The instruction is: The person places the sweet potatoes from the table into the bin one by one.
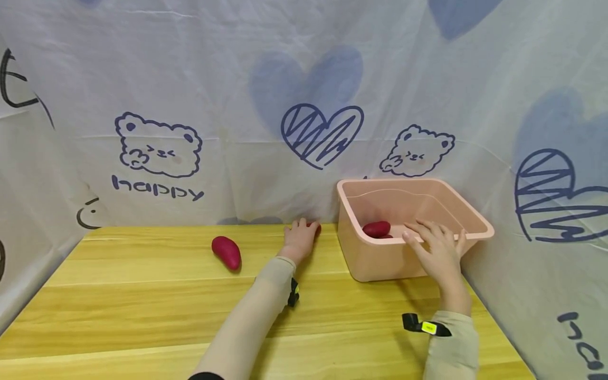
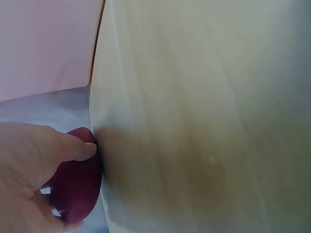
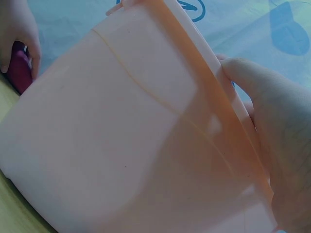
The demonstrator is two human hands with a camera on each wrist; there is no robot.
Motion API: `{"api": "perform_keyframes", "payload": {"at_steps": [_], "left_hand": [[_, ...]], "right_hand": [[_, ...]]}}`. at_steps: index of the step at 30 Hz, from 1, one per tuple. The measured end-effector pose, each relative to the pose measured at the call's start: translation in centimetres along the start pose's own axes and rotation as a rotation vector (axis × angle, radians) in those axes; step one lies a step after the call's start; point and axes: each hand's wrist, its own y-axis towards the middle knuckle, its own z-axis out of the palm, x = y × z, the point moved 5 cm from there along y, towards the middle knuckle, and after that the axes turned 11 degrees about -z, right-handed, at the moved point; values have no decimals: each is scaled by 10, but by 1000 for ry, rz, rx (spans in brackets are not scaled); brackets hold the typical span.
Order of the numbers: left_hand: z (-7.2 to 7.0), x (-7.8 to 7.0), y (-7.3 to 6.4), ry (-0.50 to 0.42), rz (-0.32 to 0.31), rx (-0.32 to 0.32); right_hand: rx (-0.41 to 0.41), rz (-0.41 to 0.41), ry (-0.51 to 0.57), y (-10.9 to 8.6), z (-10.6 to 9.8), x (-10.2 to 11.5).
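Sleeves point(image 1: 247, 327) lead, in the head view, to the left hand point(image 1: 298, 241), left of the pink bin point(image 1: 375, 261), and right hand point(image 1: 439, 253) at its near rim, fingers apart, perhaps steadying it. From the left wrist, thumb and fingers clamp a red tuber point(image 2: 77, 187), likely crosswise for firmness, its long axis pointing toward the bin. From the right wrist, thumb meets rim.

A pink bin point(image 3: 112, 121) is gripped by the right hand point(image 3: 282, 131), opposite which a red object point(image 3: 18, 73) is held by the left hand point(image 3: 18, 26).
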Motion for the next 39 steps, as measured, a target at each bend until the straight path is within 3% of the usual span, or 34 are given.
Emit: {"api": "perform_keyframes", "payload": {"at_steps": [21,28,39], "left_hand": [[-4,10,-4,32,40,-40],[-17,9,-8,29,102,-141],[-35,8,-13,-29,122,-154]], "right_hand": [[8,-2,4,0,1,0],[2,-5,2,0,0,0],[-3,-4,20,-1,0,-1]]}}
